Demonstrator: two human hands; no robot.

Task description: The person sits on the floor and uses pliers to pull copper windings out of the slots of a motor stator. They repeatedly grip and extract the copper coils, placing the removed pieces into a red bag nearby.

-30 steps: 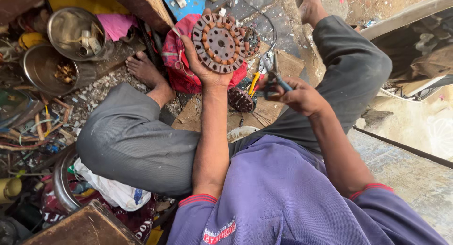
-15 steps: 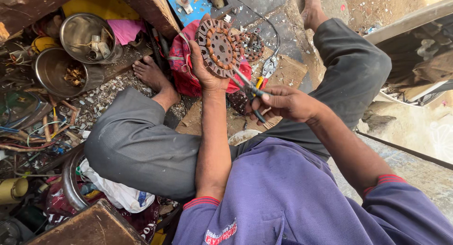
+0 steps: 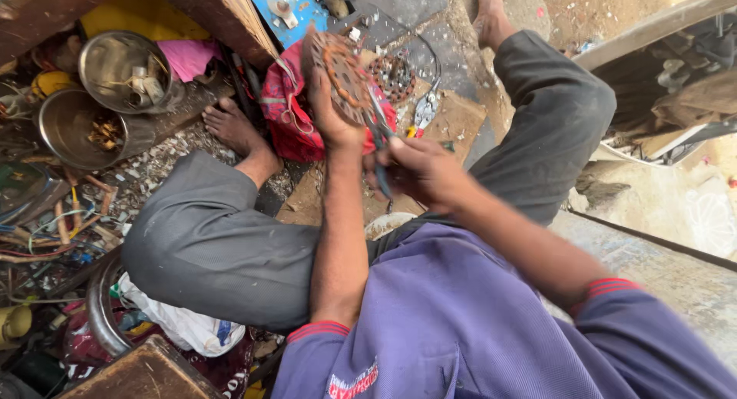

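- Fingers of the left hand (image 3: pixel 326 111) are clenched around the edge of a round motor stator (image 3: pixel 343 75) with copper-coloured windings, holding it up in front of the chest, tilted so its face turns toward the right side
- Right hand (image 3: pixel 418 172) is closed on a blue-handled tool (image 3: pixel 378 149), its working end pointing up toward the lower rim of the stator
- Stator sits just above and to the left of the right hand; tool tip and rim look to be touching, though motion blur makes that uncertain
- Tool's type is hard to tell, as its head is hidden between the hands
- Pliers (image 3: pixel 424 107) lie on the floor beyond, beside a red cloth (image 3: pixel 284 115); two metal bowls (image 3: pixel 115 69) stand at the far left
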